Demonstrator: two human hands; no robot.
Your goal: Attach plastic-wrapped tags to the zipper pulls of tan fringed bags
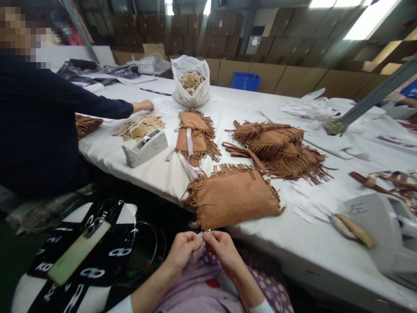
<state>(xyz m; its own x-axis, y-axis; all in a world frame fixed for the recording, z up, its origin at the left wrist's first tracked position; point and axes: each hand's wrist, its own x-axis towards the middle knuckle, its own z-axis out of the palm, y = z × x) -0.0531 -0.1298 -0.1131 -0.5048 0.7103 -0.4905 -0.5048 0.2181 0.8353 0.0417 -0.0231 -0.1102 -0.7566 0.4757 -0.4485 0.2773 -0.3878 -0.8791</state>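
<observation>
At the table's front edge lies a brown fringed pouch (233, 198), flat, with a gold-coloured zip end at its right corner. Just below its near left corner, my left hand (185, 248) is closed in a pinch on a pale-wrapped strap (199, 252). My right hand (223, 248) is pinched beside it, by a small gold-coloured fitting (207, 231), its fingertips nearly meeting the left ones. Both hands are over my lap. What exactly lies between the right fingertips is too small to make out.
Beyond the pouch are more fringed bags (276, 148), smaller pouches (192, 134) and a tape dispenser (146, 148). A co-worker's hand (143, 106) reaches over a pile of tan tags (140, 126). A second dispenser (384, 230) stands right; a phone (80, 252) lies on a stool at left.
</observation>
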